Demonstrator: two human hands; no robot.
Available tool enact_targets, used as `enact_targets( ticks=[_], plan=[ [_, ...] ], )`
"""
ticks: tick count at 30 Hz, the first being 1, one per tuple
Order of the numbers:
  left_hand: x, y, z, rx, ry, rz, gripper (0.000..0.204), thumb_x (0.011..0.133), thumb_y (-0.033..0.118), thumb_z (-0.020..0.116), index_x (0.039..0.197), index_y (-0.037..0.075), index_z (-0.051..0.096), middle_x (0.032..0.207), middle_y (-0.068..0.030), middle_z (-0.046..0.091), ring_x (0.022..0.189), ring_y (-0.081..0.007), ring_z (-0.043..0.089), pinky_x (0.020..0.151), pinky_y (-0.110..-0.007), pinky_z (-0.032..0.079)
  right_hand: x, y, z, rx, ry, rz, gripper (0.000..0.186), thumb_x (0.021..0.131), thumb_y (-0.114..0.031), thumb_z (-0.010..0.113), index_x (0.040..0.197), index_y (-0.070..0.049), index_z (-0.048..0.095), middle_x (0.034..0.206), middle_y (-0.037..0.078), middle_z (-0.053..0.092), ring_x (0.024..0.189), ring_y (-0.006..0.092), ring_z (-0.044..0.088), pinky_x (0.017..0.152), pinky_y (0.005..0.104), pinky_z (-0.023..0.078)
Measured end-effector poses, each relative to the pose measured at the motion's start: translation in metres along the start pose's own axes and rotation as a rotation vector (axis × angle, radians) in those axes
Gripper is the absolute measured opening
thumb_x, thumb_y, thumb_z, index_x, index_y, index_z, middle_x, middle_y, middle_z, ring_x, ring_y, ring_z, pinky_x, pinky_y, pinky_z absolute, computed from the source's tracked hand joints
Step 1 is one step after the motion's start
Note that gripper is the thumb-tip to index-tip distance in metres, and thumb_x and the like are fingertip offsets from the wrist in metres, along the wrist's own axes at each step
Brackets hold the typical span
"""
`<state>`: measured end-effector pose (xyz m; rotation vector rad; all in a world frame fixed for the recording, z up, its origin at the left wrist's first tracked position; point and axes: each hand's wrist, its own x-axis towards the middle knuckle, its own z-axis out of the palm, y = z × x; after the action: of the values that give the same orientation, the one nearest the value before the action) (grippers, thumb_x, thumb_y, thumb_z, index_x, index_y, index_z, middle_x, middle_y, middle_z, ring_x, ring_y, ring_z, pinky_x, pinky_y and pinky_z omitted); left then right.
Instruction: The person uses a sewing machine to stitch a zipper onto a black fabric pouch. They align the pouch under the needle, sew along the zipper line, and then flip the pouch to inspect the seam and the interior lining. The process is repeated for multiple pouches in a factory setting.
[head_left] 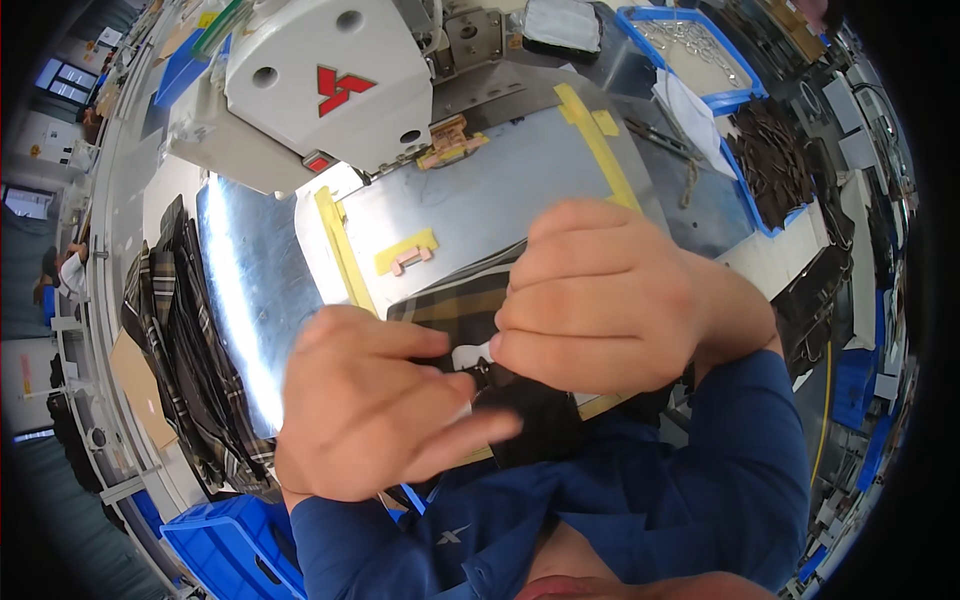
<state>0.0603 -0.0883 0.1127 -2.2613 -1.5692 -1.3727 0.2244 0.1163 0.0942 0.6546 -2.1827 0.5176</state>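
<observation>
A dark plaid garment piece [460, 308] with brown bands lies at the near edge of the machine's plate, between my hands. My right hand [605, 300] is closed on its edge, the thumb against a small white piece [470, 356]. A small dark metal fitting, perhaps a hook, shows just below that white piece. Beside it on the left, my left hand [370, 410] has its upper fingers curled in and its lower fingers reaching right over black cloth [540, 420]. Something white peeks between those fingers; what they hold is mostly hidden.
A white sewing machine head [330, 90] stands over a metal plate [500, 200] with yellow tape. Plaid garments [180, 340] are piled at left. On the right are a blue tray of metal parts [690, 50], a bin of dark pieces [770, 165] and tweezers [660, 138].
</observation>
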Motion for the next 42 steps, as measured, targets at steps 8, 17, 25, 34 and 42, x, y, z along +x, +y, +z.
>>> enact_targets(
  ticks=[8,17,25,34,42],
  plan=[
    [0.002,-0.002,-0.015,-0.194,0.012,-0.345,0.022,0.067,0.014,0.087,0.083,0.001,0.080,0.095,-0.0211,0.076,0.087,-0.0307,0.077,0.075,-0.036,0.061,0.005,-0.005,0.001,0.033,0.033,-0.037,0.008,0.086,-0.009,0.078,0.089,-0.002,0.076,0.087,0.008,0.072,0.075,0.0221,0.068,0.065,0.0356,0.051],
    [0.007,-0.005,0.003,-0.040,0.146,-0.094,0.022,0.069,0.008,0.084,0.090,0.008,0.086,0.106,-0.0106,0.077,0.086,-0.0249,0.075,0.072,-0.035,0.057,0.004,-0.006,0.002,0.015,0.067,-0.045,0.005,0.087,-0.008,0.077,0.089,-0.003,0.076,0.088,0.007,0.073,0.077,0.0213,0.069,0.067,0.0348,0.050],
    [0.004,-0.003,0.006,0.146,0.079,0.014,0.018,0.065,0.002,0.085,0.080,0.007,0.078,0.099,-0.0078,0.075,0.083,-0.0277,0.074,0.066,-0.035,0.058,0.004,-0.008,0.007,0.041,0.081,-0.037,0.006,0.088,-0.008,0.077,0.091,-0.003,0.076,0.089,0.007,0.073,0.079,0.0221,0.069,0.068,0.0354,0.051],
    [0.010,-0.010,0.009,-0.068,0.076,-0.029,0.015,0.068,0.001,0.086,0.077,0.004,0.074,0.096,-0.0134,0.077,0.077,-0.0303,0.078,0.067,-0.036,0.065,0.004,-0.008,0.002,0.111,0.053,0.007,0.016,0.083,-0.014,0.075,0.092,-0.001,0.072,0.090,0.008,0.067,0.079,0.0250,0.066,0.070,0.0373,0.054],
    [0.002,-0.011,0.013,-0.086,0.131,0.036,0.016,0.073,-0.003,0.086,0.081,0.003,0.073,0.096,-0.0121,0.078,0.077,-0.0306,0.079,0.065,-0.036,0.064,0.006,-0.009,0.001,0.141,0.035,0.022,0.016,0.083,-0.013,0.074,0.093,-0.001,0.072,0.089,0.008,0.065,0.079,0.0253,0.066,0.070,0.0372,0.054]
  ],
)
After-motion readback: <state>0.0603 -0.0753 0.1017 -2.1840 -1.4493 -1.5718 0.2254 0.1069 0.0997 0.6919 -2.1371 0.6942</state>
